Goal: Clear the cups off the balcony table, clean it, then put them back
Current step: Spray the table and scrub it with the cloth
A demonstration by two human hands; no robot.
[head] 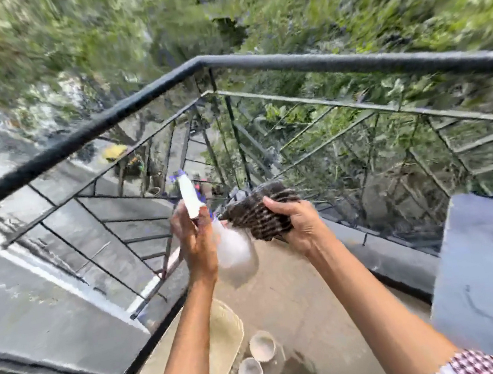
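My left hand (196, 241) grips a clear spray bottle (233, 247) by its white and purple trigger head, held up near the railing corner. My right hand (299, 222) holds a dark striped cloth (260, 215) bunched right beside the bottle's nozzle. Far below my arms, two white cups (262, 346) (250, 372) stand side by side on the brown balcony floor, next to a cream woven mat (225, 338). A grey table top (488, 273) shows at the right edge.
A black metal railing (202, 61) with glass panels wraps the balcony corner ahead. Beyond it lie a grey roof at the left and dense green trees. A dark wet patch marks the floor by the cups.
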